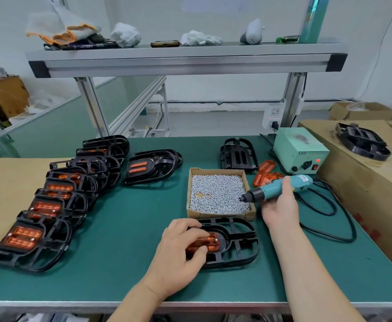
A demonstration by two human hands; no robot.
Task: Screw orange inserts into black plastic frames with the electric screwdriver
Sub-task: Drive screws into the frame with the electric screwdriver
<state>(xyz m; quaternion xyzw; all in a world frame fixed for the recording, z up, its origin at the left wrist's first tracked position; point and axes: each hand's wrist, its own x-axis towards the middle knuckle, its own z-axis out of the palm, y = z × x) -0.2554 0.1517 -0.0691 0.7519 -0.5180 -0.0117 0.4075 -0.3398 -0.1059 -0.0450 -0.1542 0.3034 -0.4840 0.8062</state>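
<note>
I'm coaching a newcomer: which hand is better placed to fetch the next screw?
Right hand: it holds the electric screwdriver, tip over the screw box; the left hand holds the orange insert.

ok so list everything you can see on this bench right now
front frame: one, black with orange insert, near edge of mat, under left hand
fitted frames: several, black and orange, overlapping row at left
frame pile: one, black and orange, mid mat
empty frame: one, black, behind screw box
loose inserts: a few, orange, right of screw box
screw box: one, cardboard, full of silver screws
electric screwdriver: one, teal and black, in right hand, tip over the box
power unit: one, pale green, back right
mat: one, green, covers the bench
left hand: one, grips front frame
right hand: one, grips electric screwdriver
</note>
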